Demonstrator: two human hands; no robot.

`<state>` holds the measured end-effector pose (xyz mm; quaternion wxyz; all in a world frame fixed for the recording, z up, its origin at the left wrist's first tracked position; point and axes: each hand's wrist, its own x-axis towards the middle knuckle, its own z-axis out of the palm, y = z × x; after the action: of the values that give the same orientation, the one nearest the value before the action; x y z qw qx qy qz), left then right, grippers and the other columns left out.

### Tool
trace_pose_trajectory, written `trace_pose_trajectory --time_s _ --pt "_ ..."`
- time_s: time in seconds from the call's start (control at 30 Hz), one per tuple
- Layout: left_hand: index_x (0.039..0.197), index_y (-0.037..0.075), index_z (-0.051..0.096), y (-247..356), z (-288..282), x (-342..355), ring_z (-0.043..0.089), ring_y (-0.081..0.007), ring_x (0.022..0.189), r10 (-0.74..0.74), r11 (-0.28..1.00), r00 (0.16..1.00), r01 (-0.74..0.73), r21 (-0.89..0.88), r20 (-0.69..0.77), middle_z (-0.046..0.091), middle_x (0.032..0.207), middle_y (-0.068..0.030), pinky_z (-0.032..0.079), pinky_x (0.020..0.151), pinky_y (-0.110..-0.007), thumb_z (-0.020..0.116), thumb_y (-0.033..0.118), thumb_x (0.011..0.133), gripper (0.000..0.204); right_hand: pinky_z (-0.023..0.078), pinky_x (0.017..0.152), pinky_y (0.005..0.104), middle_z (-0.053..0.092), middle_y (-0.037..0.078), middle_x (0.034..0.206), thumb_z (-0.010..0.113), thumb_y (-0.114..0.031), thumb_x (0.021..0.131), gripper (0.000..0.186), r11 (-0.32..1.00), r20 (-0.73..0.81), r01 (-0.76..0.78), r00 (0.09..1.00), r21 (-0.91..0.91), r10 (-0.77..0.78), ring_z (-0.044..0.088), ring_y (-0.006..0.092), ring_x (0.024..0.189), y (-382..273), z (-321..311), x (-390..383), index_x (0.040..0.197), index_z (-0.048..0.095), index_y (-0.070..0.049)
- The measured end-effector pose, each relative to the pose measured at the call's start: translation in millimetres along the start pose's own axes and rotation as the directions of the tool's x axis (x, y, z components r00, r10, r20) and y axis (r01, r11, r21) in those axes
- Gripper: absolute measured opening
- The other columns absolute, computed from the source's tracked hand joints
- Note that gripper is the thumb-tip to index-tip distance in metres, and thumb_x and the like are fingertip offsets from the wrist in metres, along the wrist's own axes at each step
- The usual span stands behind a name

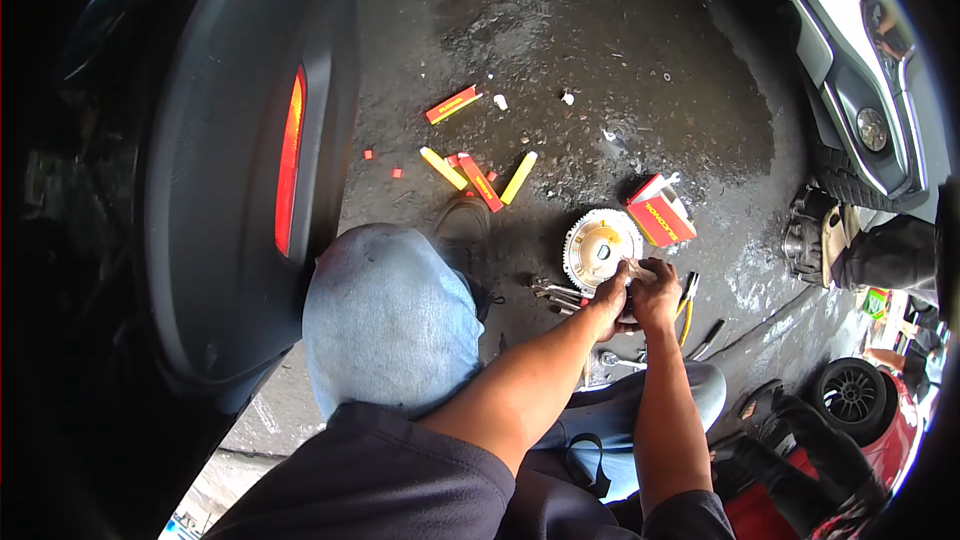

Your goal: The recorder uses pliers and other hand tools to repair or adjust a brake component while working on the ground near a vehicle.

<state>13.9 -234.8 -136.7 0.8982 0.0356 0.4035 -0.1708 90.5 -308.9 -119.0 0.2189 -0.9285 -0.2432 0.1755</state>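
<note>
Both my hands meet at the lower right rim of a round, pale metal wheel (584, 240) with a toothed edge and a hole at its centre. My left hand (610, 306) is closed at that rim, thumb on top; its other fingers are mostly hidden. My right hand (657, 292) is closed around a small pale piece (636, 269), perhaps a rag, pressed close to the left thumb. Just beyond the hands stands an opened red and yellow cardboard box (656, 220). Several metal tools (556, 291) lie left of the wheel.
Yellow tubes (518, 178), red cartons (453, 104) and small red bits litter the wet dark floor. A yellow-handled tool (686, 312) lies right of my hands. A dark car bumper (250, 140) rises close on my left. Another vehicle (860, 90) and people's legs (890, 258) are at right.
</note>
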Motion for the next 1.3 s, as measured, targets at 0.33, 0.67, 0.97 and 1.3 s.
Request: trace_pose_trajectory --time_s 0.33,0.67,0.97,1.3 --pt "0.121 0.007 0.051 -14 -10 26 0.05 -0.0227 0.109 0.091 0.99 0.994 -0.096 -0.102 -0.058 0.054 0.121 -0.011 0.041 0.091 -0.041 0.032 0.041 0.099 0.045 0.049 0.082 0.0423 0.06 0.019 0.102 0.065 -0.013 0.075 0.024 0.987 0.008 0.152 0.988 0.051 -0.152 0.06 0.0381 0.094 -17 -1 -14 0.097 0.064 -0.003" --pt "0.111 0.004 0.052 -14 -19 31 0.058 -0.02 0.09 0.104 0.981 0.994 -0.105 -0.161 -0.017 0.058 0.101 -0.0097 0.049 0.077 -0.037 0.033 0.03 0.1 0.034 0.049 0.082 0.0404 0.063 0.02 0.102 0.058 -0.009 0.079 0.023 0.982 0.021 0.188 0.982 0.032 -0.189 0.062 0.0368 0.093 -22 -6 -17 0.1 0.064 -0.001" --pt "0.114 0.0 0.05 -8 -12 10 0.059 -0.0205 0.085 0.104 0.985 0.995 -0.104 -0.135 -0.001 0.058 0.101 -0.0121 0.051 0.07 -0.036 0.038 0.026 0.098 0.033 0.049 0.082 0.0426 0.065 0.021 0.098 0.054 -0.014 0.08 0.028 0.969 0.064 0.17 0.985 -0.181 -0.16 0.062 0.0375 0.09 -25 -15 -15 0.102 0.063 0.002" --pt "0.108 0.003 0.053 -8 -16 17 0.058 -0.019 0.079 0.084 0.995 0.996 -0.083 -0.053 0.017 0.059 0.092 -0.0088 0.049 0.064 -0.034 0.037 0.027 0.098 0.031 0.05 0.082 0.0398 0.066 0.019 0.098 0.063 -0.011 0.075 0.029 0.99 0.115 0.08 0.991 -0.113 -0.067 0.064 0.0353 0.092 -29 -14 -16 0.103 0.064 -0.003"
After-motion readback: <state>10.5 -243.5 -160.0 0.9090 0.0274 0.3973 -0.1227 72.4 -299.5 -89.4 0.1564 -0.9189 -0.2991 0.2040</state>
